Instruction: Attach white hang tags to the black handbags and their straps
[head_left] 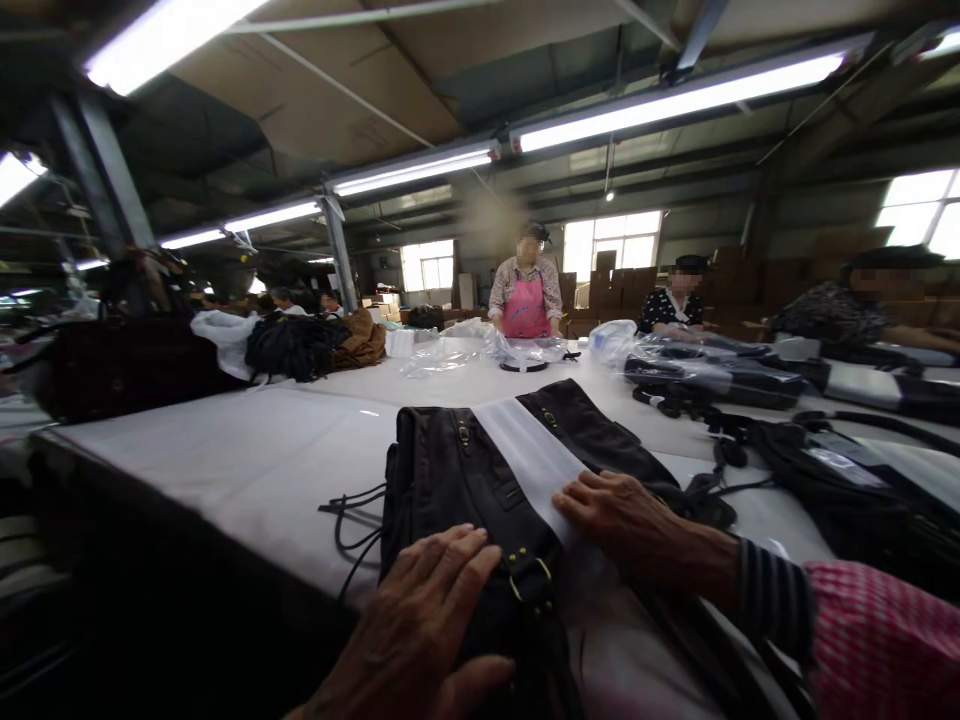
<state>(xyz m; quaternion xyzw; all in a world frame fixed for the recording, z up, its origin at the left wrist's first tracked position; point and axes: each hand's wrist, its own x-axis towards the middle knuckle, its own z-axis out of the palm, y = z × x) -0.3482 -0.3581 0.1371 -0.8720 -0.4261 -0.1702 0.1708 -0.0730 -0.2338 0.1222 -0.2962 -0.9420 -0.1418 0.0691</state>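
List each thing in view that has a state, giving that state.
Black bag: lying on the white table
White strip: laid across the bag
Left hand: open, over the bag
Right hand: fingers bent, on the strip
Cords: loose
Clear plastic: crumpled
Ceiling lights: lit

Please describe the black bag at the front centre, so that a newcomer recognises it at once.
Find the long white-topped table. On its near side, in the picture's lower middle, lies the black soft-looking bag. Unlike the black bundles in clear plastic further right, it shows gold-coloured metal buckles on either side of a wide whitish strip.
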